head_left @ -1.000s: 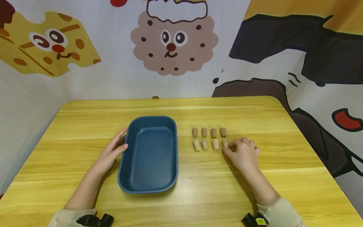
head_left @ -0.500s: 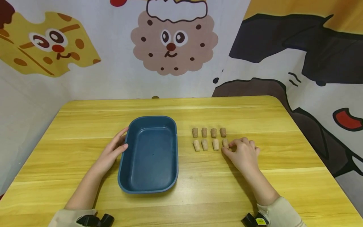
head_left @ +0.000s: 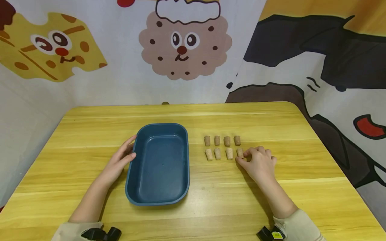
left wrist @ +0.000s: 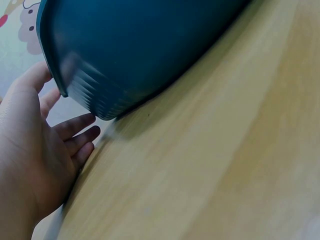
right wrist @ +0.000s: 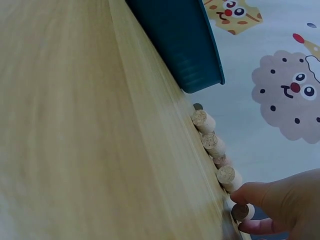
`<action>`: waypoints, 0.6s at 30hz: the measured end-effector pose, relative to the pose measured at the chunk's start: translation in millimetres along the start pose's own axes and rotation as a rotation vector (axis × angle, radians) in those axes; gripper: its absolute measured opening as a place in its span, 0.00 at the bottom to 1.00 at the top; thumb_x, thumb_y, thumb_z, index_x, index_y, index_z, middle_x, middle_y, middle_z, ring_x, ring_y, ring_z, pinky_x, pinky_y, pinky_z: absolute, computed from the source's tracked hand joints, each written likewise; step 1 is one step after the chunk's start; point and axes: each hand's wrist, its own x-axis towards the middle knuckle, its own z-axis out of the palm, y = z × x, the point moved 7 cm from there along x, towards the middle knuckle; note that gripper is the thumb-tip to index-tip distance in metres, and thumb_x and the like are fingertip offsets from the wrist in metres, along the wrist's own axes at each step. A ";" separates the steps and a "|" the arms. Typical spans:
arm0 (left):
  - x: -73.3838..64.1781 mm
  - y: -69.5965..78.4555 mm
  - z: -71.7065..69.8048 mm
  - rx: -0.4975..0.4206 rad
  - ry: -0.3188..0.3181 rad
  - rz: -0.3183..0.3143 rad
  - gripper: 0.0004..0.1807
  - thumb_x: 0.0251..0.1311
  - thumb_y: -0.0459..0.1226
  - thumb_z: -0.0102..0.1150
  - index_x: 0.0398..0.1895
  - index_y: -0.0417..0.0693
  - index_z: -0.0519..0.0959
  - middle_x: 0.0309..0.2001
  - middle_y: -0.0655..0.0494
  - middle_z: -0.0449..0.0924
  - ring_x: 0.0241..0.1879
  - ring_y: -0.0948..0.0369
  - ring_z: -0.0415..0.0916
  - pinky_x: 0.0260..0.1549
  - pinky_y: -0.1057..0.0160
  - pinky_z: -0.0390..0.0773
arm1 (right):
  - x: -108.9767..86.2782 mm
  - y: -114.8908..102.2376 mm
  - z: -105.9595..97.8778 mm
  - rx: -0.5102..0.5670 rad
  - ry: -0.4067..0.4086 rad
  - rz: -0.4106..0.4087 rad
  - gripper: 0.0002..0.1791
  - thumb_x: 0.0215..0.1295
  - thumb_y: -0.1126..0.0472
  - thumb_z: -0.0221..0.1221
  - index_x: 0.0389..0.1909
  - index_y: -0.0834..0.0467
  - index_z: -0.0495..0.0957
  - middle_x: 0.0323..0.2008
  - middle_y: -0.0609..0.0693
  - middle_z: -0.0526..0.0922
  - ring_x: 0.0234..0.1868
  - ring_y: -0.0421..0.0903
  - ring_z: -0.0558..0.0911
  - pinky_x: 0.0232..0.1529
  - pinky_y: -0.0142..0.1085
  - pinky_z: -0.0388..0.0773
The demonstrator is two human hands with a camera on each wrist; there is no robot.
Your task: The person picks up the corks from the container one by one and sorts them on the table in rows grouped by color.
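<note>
My left hand [head_left: 118,160] rests against the left side of a dark blue plastic basin [head_left: 186,167], its fingers loosely extended. The left wrist view has those fingertips right at the rim and outer wall of the basin. Two rows of small tapered cork stoppers lie to the right of the basin, darker ones such as this cork [head_left: 227,141] behind, paler ones such as this cork [head_left: 229,153] in front. At the right end of the front row, my right hand [head_left: 257,164] pinches a cork stopper [right wrist: 242,212] between thumb and finger, low at the table.
The wooden table [head_left: 241,211] has rounded far corners and stands against a wall covering [head_left: 120,90] printed with cartoon food. A black camera [head_left: 104,233] is strapped to the left wrist, and another black camera [head_left: 265,233] to the right. The basin's inside is bare.
</note>
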 end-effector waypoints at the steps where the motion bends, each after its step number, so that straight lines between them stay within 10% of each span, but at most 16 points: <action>1: 0.2 -0.1 0.0 -0.003 0.000 -0.002 0.31 0.73 0.37 0.45 0.76 0.59 0.51 0.67 0.38 0.58 0.64 0.47 0.58 0.54 0.65 0.64 | -0.1 0.1 -0.3 -0.001 -0.003 0.002 0.17 0.55 0.46 0.66 0.32 0.57 0.81 0.43 0.59 0.75 0.44 0.60 0.67 0.40 0.55 0.56; 11: 1.0 -0.4 -0.2 0.005 0.004 -0.019 0.31 0.73 0.38 0.45 0.76 0.58 0.51 0.69 0.37 0.55 0.66 0.43 0.54 0.59 0.46 0.59 | 3.3 -3.0 -14.0 0.017 -0.054 0.013 0.21 0.58 0.42 0.63 0.37 0.58 0.82 0.47 0.63 0.74 0.47 0.64 0.67 0.40 0.57 0.57; 18: 0.4 4.2 -4.1 -0.044 0.015 -0.017 0.29 0.73 0.38 0.43 0.75 0.50 0.53 0.69 0.39 0.55 0.65 0.56 0.56 0.53 0.76 0.61 | 12.5 -8.3 -37.8 0.016 -0.011 -0.040 0.22 0.60 0.45 0.63 0.42 0.60 0.82 0.50 0.66 0.73 0.49 0.67 0.67 0.40 0.58 0.58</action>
